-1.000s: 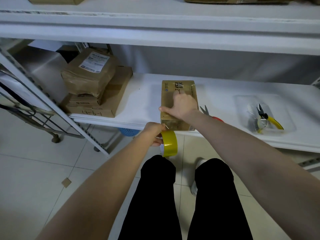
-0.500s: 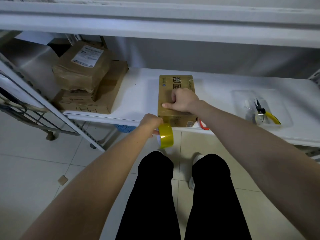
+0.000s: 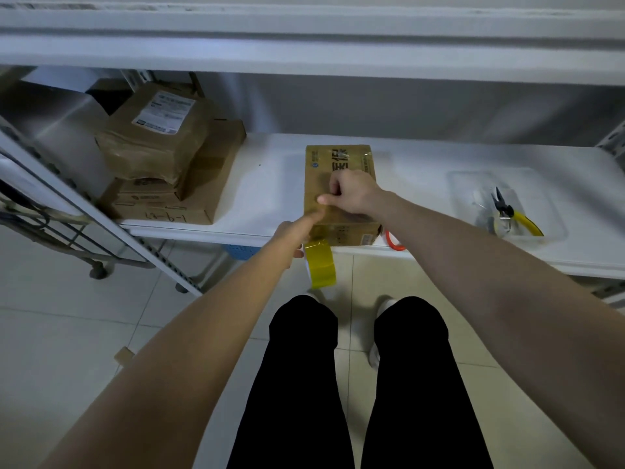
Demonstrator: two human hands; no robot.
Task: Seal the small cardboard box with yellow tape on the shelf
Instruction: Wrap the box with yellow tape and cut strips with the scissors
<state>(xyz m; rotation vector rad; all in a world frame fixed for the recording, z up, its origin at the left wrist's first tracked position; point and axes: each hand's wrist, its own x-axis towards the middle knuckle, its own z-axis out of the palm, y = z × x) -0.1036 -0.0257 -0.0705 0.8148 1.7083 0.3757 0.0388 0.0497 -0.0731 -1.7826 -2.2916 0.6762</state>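
A small cardboard box (image 3: 338, 160) with dark print lies on the white shelf (image 3: 270, 184), its near end at the shelf's front edge. My right hand (image 3: 351, 194) rests on the box's top, fingers curled, thumb pressed down near the left side. My left hand (image 3: 292, 236) is just below the box's near-left corner and holds a roll of yellow tape (image 3: 319, 264), which hangs in front of the shelf edge. One finger of the left hand stretches up to the box's left edge. A strip of tape seems to run from the roll up to the box's front face.
A stack of brown parcels (image 3: 169, 157) fills the shelf's left end. A clear tray (image 3: 507, 204) with yellow-handled pliers (image 3: 510, 211) sits to the right. An orange scissor handle (image 3: 394, 240) pokes out beside the box. An upper shelf (image 3: 304, 49) overhangs. A metal trolley (image 3: 50, 225) stands to the left.
My left hand with the tape roll has risen toward the box's near-left corner and stretched a finger to its edge. My right hand shifted slightly back on the top.
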